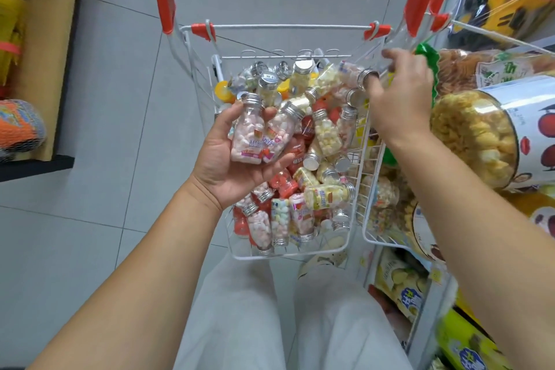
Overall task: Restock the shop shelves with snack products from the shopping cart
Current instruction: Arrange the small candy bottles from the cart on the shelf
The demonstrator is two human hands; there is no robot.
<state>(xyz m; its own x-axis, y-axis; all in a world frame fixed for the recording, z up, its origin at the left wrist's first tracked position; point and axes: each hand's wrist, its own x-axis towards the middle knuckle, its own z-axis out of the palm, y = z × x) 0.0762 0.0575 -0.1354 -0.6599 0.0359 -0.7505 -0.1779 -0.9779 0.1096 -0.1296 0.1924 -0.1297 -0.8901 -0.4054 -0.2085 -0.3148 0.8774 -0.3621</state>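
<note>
L hand (pixel 240 159) palm-up over the cart (pixel 270 26), gripping two pink candy bottles (pixel 247 135), caps toward 12 o'clock. R hand (pixel 402 96) at 2 o'clock pinches a third bottle (pixel 350 72) near its cap, long axis approx. 9-to-3. Shelf basket (pixel 372 159) sits at 3 o'clock, nearer the R hand; we judge that bottle goes in first.

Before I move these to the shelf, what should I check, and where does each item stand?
1. Left hand grip on the two pink candy bottles: ok, fingers curled round both.
2. Right hand grip on a silver-capped bottle: ok, held, though blurred.
3. Caps on the held bottles: ok, all on.
4. Stock in the shopping cart: ok, many bottles inside.
5. Free space in the wire shelf basket at the right: cannot tell, puffed-snack packs fill what shows.
</note>
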